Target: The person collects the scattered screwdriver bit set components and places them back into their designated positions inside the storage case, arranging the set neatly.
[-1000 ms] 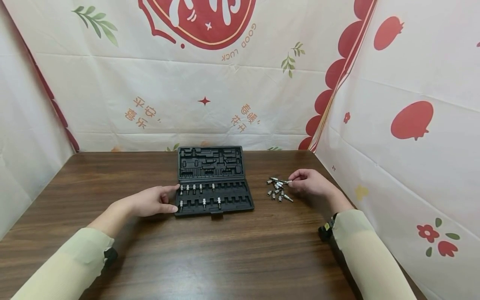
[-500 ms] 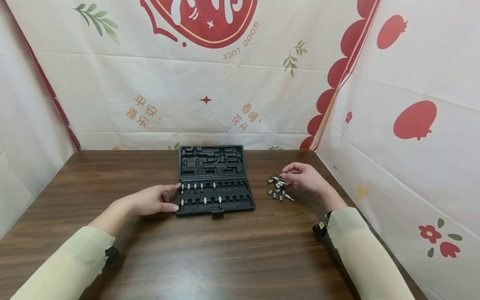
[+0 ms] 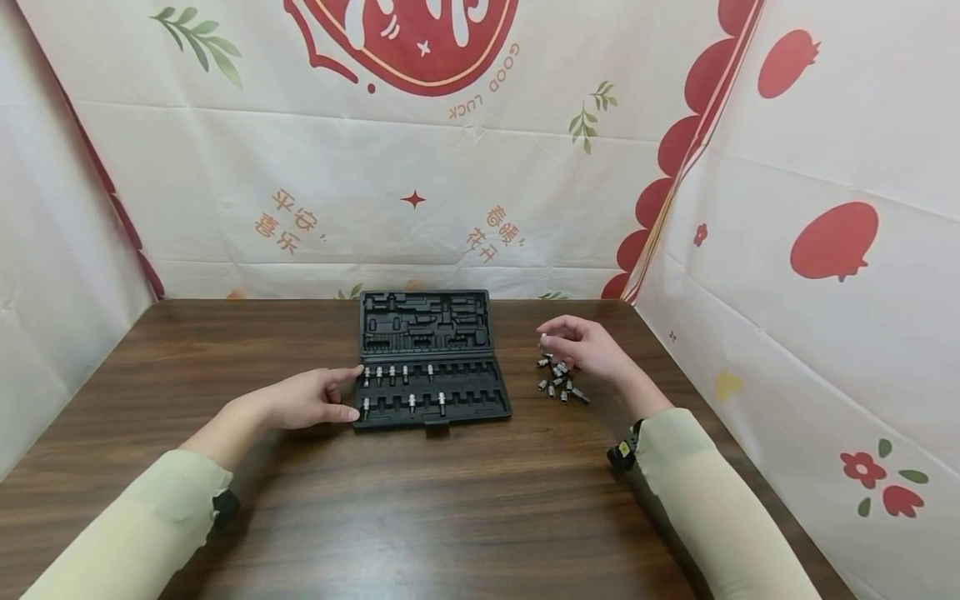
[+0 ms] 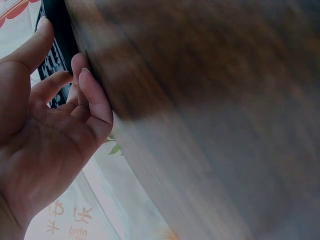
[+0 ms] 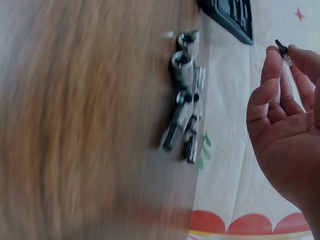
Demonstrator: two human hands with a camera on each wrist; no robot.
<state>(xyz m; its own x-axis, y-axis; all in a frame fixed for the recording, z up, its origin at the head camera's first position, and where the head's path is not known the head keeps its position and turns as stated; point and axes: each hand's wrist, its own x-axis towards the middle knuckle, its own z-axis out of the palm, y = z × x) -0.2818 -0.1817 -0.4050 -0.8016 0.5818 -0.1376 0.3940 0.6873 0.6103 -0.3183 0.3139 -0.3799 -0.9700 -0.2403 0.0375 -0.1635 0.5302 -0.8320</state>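
Observation:
A black plastic socket case (image 3: pixel 471 415) lies open on the table, several silver bit sockets (image 3: pixel 412 406) standing in its two slotted rows. At the case's left edge, my left hand (image 3: pixel 303 400) touches it with thumb and index finger; the other fingers are curled inward in the left wrist view. My right hand (image 3: pixel 592 348) is raised above a loose pile of bit sockets (image 3: pixel 564 397), right of the case. Between its thumb and index finger it pinches one small bit socket (image 5: pixel 284 53), dark tip pointing up and left in the right wrist view.
The case's lid (image 3: pixel 426 312) leans back, its moulded recesses facing me. Brown wood-grain table (image 3: pixel 420 500) lies under everything. A printed white cloth (image 3: pixel 360 167) hangs behind the table and along both sides.
My right hand has lifted a bit socket from the pile and moved left and slightly away from me. My left hand stays at the case's edge.

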